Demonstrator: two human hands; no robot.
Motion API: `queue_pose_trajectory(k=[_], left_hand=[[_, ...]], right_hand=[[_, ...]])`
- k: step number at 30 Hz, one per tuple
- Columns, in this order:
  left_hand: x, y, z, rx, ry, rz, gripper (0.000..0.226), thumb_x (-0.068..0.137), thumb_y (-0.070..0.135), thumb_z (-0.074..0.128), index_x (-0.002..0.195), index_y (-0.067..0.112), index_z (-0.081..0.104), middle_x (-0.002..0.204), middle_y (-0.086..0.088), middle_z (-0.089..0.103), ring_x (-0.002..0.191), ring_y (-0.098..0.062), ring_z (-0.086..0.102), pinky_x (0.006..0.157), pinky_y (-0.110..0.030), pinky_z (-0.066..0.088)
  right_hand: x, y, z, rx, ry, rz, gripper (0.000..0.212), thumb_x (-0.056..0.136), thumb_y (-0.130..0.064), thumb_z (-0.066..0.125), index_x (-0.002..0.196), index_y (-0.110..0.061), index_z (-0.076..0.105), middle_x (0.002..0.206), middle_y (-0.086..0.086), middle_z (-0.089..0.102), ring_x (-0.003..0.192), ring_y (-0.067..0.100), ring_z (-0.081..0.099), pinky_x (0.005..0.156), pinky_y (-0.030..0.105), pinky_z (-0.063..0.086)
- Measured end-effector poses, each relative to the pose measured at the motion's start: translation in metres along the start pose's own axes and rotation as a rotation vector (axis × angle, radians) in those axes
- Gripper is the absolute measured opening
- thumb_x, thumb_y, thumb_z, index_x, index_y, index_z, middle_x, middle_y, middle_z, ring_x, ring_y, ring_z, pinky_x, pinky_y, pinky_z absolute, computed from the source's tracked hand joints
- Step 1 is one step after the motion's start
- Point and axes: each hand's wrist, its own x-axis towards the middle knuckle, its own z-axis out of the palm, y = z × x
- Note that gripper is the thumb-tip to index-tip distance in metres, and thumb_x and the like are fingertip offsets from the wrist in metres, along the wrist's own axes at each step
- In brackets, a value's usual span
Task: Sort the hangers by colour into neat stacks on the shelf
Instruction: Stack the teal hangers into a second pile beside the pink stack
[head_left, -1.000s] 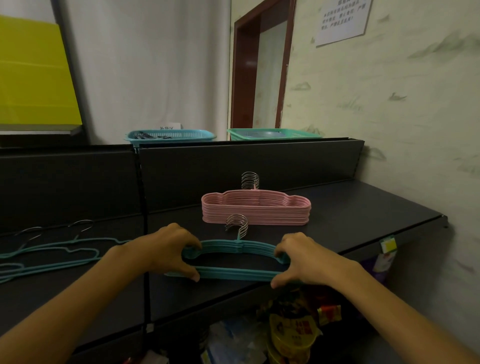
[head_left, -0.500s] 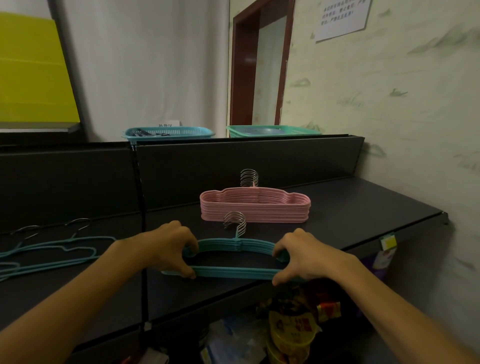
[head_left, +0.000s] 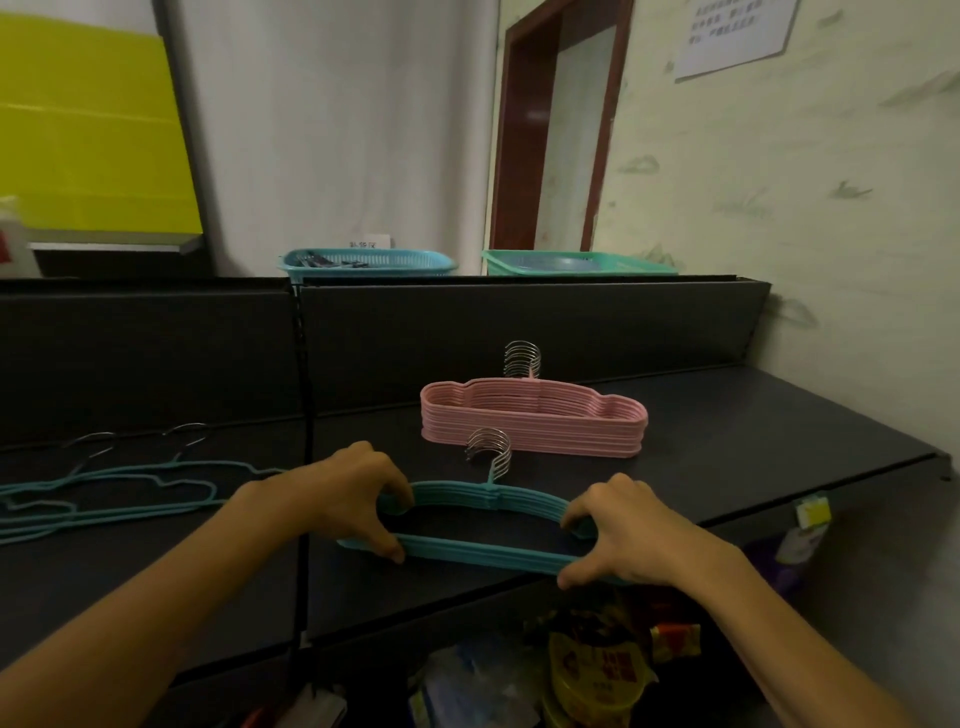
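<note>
A stack of teal hangers (head_left: 483, 552) lies near the front edge of the black shelf (head_left: 753, 431), its metal hooks pointing up and away. My left hand (head_left: 353, 493) grips the stack's left end, thumb on the lower bar and fingers over the top. At the right end my right hand (head_left: 623, 530) grips the same way. Behind it sits a neat stack of pink hangers (head_left: 535, 418). Two or three loose teal hangers (head_left: 119, 488) lie spread on the shelf section to the left.
A blue basket (head_left: 369, 260) and a green basket (head_left: 576, 262) stand on top of the shelf's back panel. Packaged goods (head_left: 597, 670) fill the level below. A wall runs along the right, with a doorway at the back.
Both hands keep hold of the teal stack's ends; the stack has barely shifted. The view has tilted slightly.
</note>
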Motion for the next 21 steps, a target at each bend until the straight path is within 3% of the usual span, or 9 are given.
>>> queue_pose_trajectory(k=[7, 11, 14, 17, 21], left_hand=[[-0.002, -0.005, 0.006, -0.106, 0.003, 0.003, 0.067, 0.071, 0.056, 0.072, 0.131, 0.035, 0.048, 0.130, 0.009, 0.045, 0.118, -0.011, 0.037, 0.101, -0.033, 0.040], [-0.023, -0.007, 0.014, -0.215, 0.156, 0.085, 0.080, 0.069, 0.060, 0.072, 0.138, 0.037, 0.039, 0.142, 0.013, 0.035, 0.130, -0.009, 0.032, 0.108, -0.029, 0.032], [-0.049, -0.019, 0.028, -0.217, 0.321, 0.035, 0.081, 0.068, 0.073, 0.057, 0.140, 0.044, 0.032, 0.149, 0.012, 0.029, 0.135, -0.009, 0.031, 0.111, -0.031, 0.031], [-0.085, -0.049, 0.046, -0.173, 0.464, -0.038, 0.075, 0.072, 0.078, 0.042, 0.139, 0.046, 0.032, 0.148, 0.016, 0.031, 0.132, -0.008, 0.037, 0.107, -0.028, 0.035], [-0.147, -0.107, 0.064, -0.103, 0.515, -0.181, 0.084, 0.068, 0.088, 0.018, 0.139, 0.046, 0.032, 0.146, 0.014, 0.036, 0.130, -0.008, 0.041, 0.104, -0.028, 0.037]], right_hand=[[-0.006, -0.006, -0.001, 0.027, -0.006, 0.004, 0.071, 0.070, -0.058, 0.074, 0.132, -0.029, 0.052, 0.126, -0.003, 0.053, 0.111, 0.015, 0.050, 0.095, 0.033, 0.048], [-0.017, -0.021, -0.006, 0.028, -0.017, 0.001, 0.082, 0.066, -0.069, 0.069, 0.137, -0.034, 0.046, 0.133, -0.007, 0.043, 0.117, 0.014, 0.045, 0.099, 0.034, 0.044], [-0.019, -0.046, -0.017, -0.027, 0.069, -0.009, 0.086, 0.069, -0.077, 0.059, 0.142, -0.039, 0.035, 0.148, -0.006, 0.029, 0.132, 0.017, 0.034, 0.107, 0.036, 0.034], [-0.008, -0.093, -0.027, -0.032, 0.207, -0.115, 0.080, 0.076, -0.075, 0.052, 0.144, -0.040, 0.030, 0.150, -0.009, 0.026, 0.134, 0.013, 0.031, 0.107, 0.034, 0.030], [0.019, -0.177, -0.024, -0.015, 0.257, -0.272, 0.074, 0.082, -0.070, 0.050, 0.146, -0.039, 0.027, 0.151, -0.005, 0.028, 0.135, 0.015, 0.032, 0.109, 0.035, 0.029]])
